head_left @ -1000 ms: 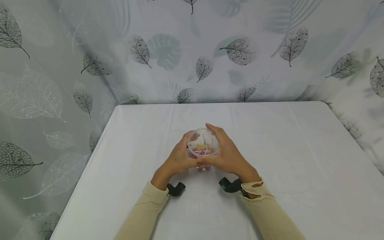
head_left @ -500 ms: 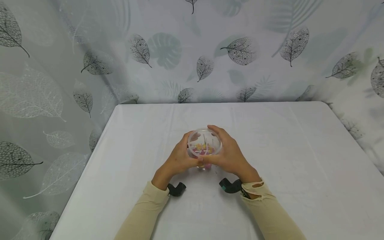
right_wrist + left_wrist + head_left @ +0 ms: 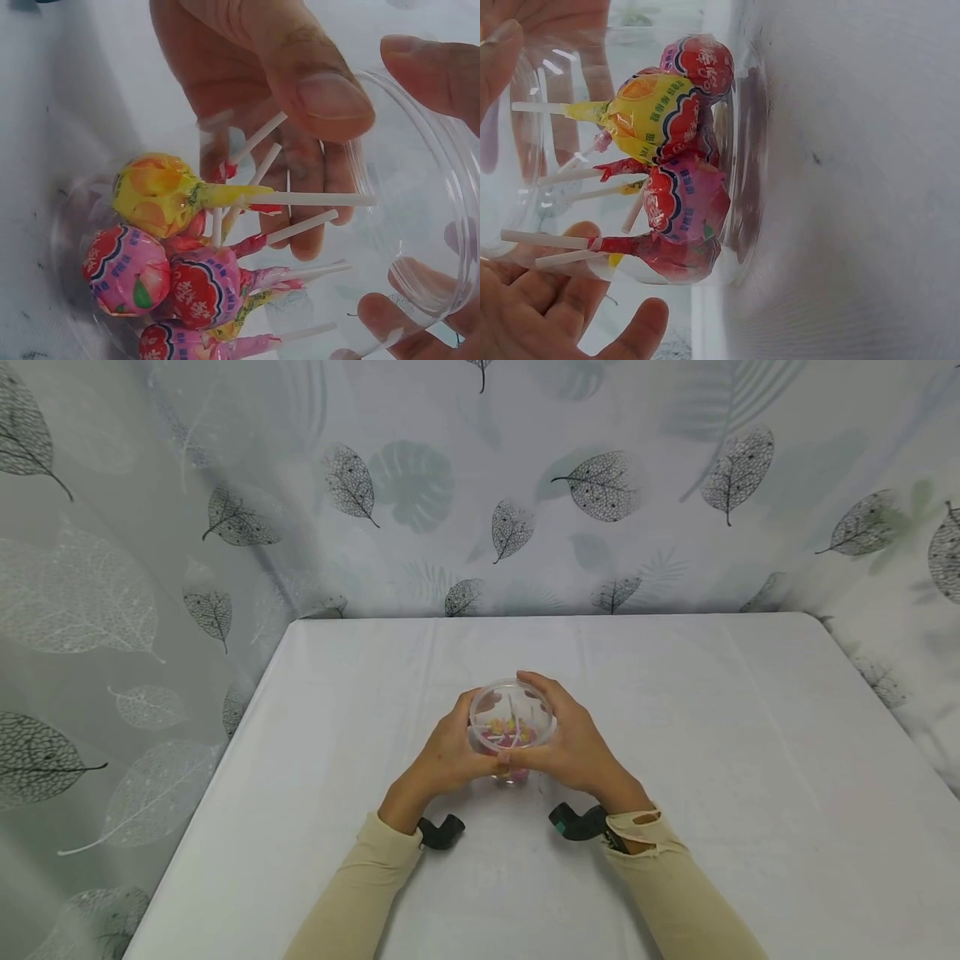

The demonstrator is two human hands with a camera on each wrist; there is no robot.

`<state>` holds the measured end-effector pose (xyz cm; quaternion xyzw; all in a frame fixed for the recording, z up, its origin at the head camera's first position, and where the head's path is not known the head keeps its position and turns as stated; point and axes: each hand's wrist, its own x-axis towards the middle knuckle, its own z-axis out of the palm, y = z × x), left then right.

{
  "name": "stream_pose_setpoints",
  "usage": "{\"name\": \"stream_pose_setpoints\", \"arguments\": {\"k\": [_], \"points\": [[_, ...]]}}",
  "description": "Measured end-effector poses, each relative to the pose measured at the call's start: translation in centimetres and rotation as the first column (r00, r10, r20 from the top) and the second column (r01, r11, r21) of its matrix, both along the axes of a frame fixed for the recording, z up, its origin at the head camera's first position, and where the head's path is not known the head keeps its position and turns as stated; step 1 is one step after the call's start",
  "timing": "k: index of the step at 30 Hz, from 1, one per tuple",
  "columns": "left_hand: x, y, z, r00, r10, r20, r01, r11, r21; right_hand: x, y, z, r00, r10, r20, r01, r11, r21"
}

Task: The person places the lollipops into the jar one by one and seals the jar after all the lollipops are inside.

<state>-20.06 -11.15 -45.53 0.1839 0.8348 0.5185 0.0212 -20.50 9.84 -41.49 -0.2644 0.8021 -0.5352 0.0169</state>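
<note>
A clear round jar (image 3: 512, 710) stands upright near the middle of the table, held between both hands. Inside are several wrapped lollipops, among them a yellow lollipop (image 3: 649, 116) and a pink-and-red lollipop (image 3: 686, 199), heads down and white sticks pointing up. My left hand (image 3: 446, 756) wraps the jar's left side, its fingers showing through the plastic in the right wrist view. From the right, my right hand (image 3: 576, 745) grips the jar high up, around its ridged top (image 3: 442, 217). The two thumbs meet at the near side.
A white cloth covers the table (image 3: 712, 760), whose far edge meets a leaf-patterned curtain (image 3: 540, 485). Curtains also hang at the left and right. Black curved mounts (image 3: 441, 832) stick out inward from both wrists.
My right hand's fingers have shifted slightly to the right along the jar's top since a second ago. The left hand and the lollipops look unchanged.
</note>
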Motion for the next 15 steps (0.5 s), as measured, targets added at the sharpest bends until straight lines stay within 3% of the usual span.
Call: {"name": "stream_pose_setpoints", "arguments": {"k": [5, 10, 15], "points": [[0.01, 0.08, -0.06, 1.000, 0.006, -0.025, -0.006, 1.000, 0.010, -0.22, 0.09, -0.77, 0.999, -0.025, -0.043, 0.026, 0.999, 0.021], [0.10, 0.12, -0.06, 1.000, 0.022, -0.018, -0.022, 1.000, 0.010, 0.07, -0.11, -0.72, 0.997, -0.044, -0.057, 0.045, 0.999, 0.015], [0.06, 0.09, -0.01, 1.000, 0.011, -0.004, -0.011, 1.000, 0.004, -0.12, -0.13, -0.43, 0.994, -0.049, -0.097, 0.056, 0.995, 0.078]]}}
